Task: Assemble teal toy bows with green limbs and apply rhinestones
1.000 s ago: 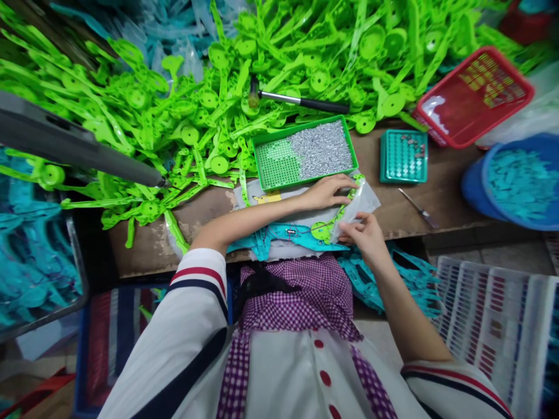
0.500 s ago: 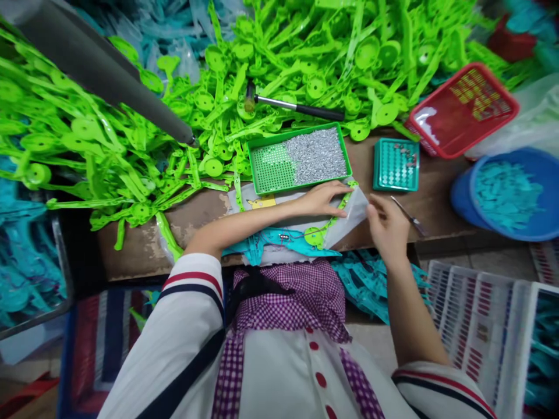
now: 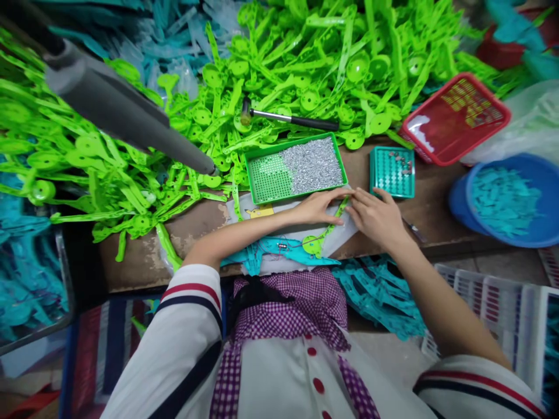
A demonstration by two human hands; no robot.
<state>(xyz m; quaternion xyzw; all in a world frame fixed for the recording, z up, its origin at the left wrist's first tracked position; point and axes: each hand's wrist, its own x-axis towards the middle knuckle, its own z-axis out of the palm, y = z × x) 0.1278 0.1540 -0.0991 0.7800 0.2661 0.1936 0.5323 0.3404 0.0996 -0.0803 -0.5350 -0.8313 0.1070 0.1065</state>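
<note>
A narrow light-green plastic part with a round disc end (image 3: 311,245) lies on a white sheet (image 3: 343,240) at the bench's front edge. My left hand (image 3: 318,208) is curled around its upper length, thumb on the near side and fingers on the far side. My right hand (image 3: 376,216) meets it at the part's top end, fingertips pressed close together; whatever they pinch is hidden. Under the disc, a turquoise plastic part (image 3: 262,250) carries thin red wires and a small metal cylinder (image 3: 283,247).
Behind my hands stands a green tray (image 3: 268,174) of small silvery pieces. A teal box (image 3: 395,189) holds small copper-coloured bits. A hammer (image 3: 292,119) rests against piled green parts (image 3: 140,174). Right are a red basket (image 3: 454,125) and blue bucket (image 3: 463,203); a grey tool (image 3: 131,110) slants in.
My right hand has moved left and up, from beside the sheet's right edge to the top end of the green part, against my left fingertips. My left hand keeps its place.
</note>
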